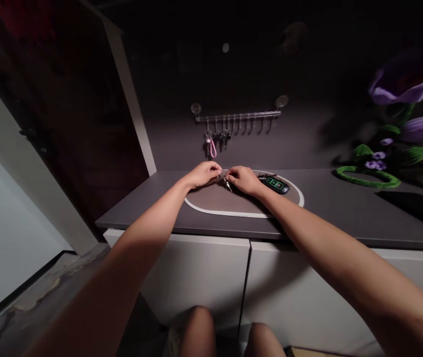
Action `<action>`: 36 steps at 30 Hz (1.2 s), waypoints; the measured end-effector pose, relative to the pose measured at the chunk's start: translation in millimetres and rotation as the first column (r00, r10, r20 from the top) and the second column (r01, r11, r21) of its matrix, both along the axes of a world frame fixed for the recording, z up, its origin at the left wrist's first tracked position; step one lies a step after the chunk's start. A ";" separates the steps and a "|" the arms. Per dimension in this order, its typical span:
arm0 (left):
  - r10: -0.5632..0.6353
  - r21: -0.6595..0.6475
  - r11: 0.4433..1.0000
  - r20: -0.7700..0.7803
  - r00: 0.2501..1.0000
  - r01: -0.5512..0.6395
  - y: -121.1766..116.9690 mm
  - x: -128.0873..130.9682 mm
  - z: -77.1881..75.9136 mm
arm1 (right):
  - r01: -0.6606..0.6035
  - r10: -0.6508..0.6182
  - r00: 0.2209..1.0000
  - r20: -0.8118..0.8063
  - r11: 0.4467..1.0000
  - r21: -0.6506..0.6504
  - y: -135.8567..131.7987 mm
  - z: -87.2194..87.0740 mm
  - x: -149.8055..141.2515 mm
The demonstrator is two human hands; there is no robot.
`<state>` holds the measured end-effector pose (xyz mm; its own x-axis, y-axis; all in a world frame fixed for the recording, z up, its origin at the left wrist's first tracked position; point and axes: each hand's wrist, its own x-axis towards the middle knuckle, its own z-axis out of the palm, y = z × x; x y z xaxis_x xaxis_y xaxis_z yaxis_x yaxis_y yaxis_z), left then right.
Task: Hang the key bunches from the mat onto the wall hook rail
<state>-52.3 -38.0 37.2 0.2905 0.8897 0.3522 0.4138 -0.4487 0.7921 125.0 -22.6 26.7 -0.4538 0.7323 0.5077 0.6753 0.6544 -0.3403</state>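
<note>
Just above an oval brown mat with a white rim (229,213), my two hands meet over a small bunch of keys (227,184). My left hand (206,174) pinches the bunch from the left, near its ring. From the right, the fingertips of my right hand (244,179) are closed on the same keys. The key blades hang down between the hands, and the ring itself is mostly hidden by fingers. Right of my right hand, a black car key fob (276,184) with green-outlined buttons lies on the mat.
On the dark wall, a clear hook rail (239,116) holds several keys and a pink strap (212,148). Purple artificial flowers (412,91) with a green ring base (367,182) stand at the right of the grey counter (323,218). White cabinet doors (204,277) are below.
</note>
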 end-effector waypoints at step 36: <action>-0.123 -0.137 0.940 0.719 0.684 0.313 -2.8 16.5 1.5 | -0.406 0.177 0.648 -0.741 0.903 -0.139 -2.0 11.0 -0.9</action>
